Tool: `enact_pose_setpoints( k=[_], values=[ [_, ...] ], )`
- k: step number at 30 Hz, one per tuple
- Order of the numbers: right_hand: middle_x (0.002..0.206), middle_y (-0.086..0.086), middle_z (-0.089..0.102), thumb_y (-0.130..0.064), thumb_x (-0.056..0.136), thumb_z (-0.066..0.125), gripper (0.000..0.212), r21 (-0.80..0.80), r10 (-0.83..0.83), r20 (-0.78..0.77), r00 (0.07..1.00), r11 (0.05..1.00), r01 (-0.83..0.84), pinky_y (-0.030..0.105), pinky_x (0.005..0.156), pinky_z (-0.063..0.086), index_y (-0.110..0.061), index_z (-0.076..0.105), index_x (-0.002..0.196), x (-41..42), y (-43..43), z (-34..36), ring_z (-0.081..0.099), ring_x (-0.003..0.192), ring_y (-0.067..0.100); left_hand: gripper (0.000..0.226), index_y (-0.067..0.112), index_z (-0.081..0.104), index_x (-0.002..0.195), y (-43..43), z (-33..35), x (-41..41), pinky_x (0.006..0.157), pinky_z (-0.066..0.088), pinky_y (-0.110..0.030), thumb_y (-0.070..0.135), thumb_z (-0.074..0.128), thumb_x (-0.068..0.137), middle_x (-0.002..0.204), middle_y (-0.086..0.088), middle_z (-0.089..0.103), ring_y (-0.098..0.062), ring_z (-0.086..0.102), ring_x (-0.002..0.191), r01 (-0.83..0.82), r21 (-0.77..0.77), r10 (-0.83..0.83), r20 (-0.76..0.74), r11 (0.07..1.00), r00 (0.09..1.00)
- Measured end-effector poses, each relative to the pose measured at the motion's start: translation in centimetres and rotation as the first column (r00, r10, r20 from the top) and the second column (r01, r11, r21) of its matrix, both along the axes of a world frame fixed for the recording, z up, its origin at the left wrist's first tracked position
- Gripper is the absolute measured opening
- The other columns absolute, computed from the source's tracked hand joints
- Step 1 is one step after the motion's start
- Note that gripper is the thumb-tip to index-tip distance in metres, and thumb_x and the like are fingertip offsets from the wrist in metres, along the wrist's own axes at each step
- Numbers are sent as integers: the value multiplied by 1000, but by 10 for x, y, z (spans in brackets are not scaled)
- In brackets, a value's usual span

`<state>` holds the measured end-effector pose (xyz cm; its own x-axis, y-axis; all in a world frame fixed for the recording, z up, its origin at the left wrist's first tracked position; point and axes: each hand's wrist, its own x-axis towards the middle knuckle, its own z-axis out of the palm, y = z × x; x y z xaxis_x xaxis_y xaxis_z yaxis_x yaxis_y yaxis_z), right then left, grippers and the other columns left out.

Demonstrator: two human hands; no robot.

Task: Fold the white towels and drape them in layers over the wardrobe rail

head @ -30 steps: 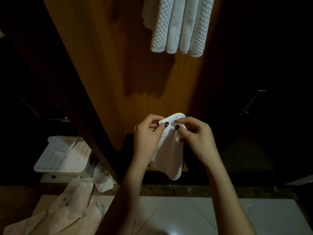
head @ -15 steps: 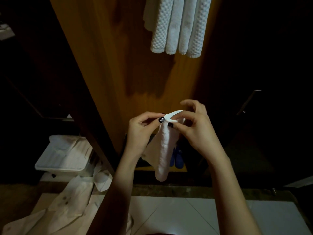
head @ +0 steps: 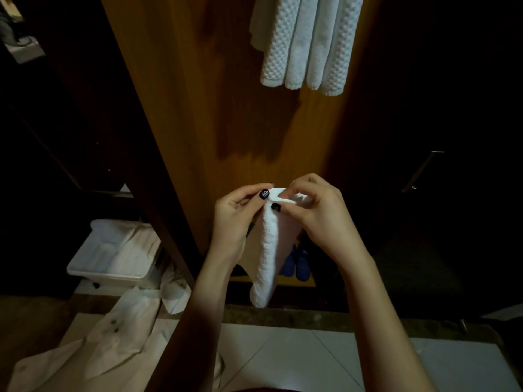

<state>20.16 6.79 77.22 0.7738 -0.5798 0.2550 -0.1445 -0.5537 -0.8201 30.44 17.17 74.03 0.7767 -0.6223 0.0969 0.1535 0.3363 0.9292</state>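
Head view: small white terry towel (head: pixel 267 250) is pinched at top edge by L hand (head: pixel 235 219) & R hand (head: pixel 322 219), equally near; long axis hangs to 6 o'clock, draped white waffle towels (head: pixel 305 43) at 12.

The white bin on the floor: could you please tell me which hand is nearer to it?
Left. The left hand is right of the bin; the right hand is farther right, past the towel.
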Motion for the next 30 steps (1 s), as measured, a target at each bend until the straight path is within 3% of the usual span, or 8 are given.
enact_pose_setpoints(
  k=[7,10,14,17,19,24,26,30],
  values=[
    [88,-6,58,-28,82,76,16,-55,-90,-1,996,994,90,22,68,44,-18,63,78,3,-5,-2,54,85,7,18,14,71,97,-4,1,0,81,54,-24,5,65,83,94,1,75,-15,69,94,43,11,-43,60,999,997],
    [93,-5,61,-23,82,76,11,0,43,-24,999,999,-43,20,74,46,-22,65,83,-5,-18,3,58,89,9,18,17,70,96,-6,-1,3,84,53,-27,2,63,89,95,2,73,-14,68,96,-45,31,40,149,999,988],
    [98,-2,62,-25,83,75,18,-58,159,-223,962,983,-176,31,85,49,-34,60,85,-13,-33,12,60,94,13,19,18,67,96,-6,-2,6,78,52,-23,1,58,92,95,1,70,-12,67,92,-74,66,58,217,995,974],
    [91,-7,61,-29,86,72,12,-193,173,-300,938,952,-237,28,74,47,-27,60,90,-7,-36,16,57,85,7,19,17,65,95,-7,-3,8,73,53,-23,1,54,95,92,-1,70,-11,67,86,-50,61,40,160,997,986],
    [77,-10,54,-32,87,70,21,-259,173,-329,928,929,-265,26,62,40,-27,52,78,0,-34,18,49,70,4,21,21,61,95,-13,-3,6,76,51,-23,2,53,96,94,0,67,-10,65,89,-80,89,53,275,993,960],
    [62,-3,49,-33,84,73,37,-121,102,-120,988,986,-116,27,51,30,-16,45,68,12,-37,17,38,54,5,27,30,54,95,-29,3,-4,75,50,-21,4,50,97,96,7,63,-10,64,92,-254,64,203,428,965,881],
    [68,5,53,-33,84,73,36,-82,37,-42,998,996,-41,31,53,33,-11,46,72,16,-38,12,43,59,9,27,29,55,95,-31,7,0,74,50,-21,3,52,97,97,4,64,-12,65,92,-245,51,200,433,968,879],
    [76,-6,51,-23,86,71,27,42,-27,131,991,999,21,23,54,37,-21,45,80,18,-39,6,45,64,4,21,25,57,96,-33,12,10,77,48,-20,4,58,94,96,3,64,-3,62,89,-206,10,191,342,978,920]
  ],
)
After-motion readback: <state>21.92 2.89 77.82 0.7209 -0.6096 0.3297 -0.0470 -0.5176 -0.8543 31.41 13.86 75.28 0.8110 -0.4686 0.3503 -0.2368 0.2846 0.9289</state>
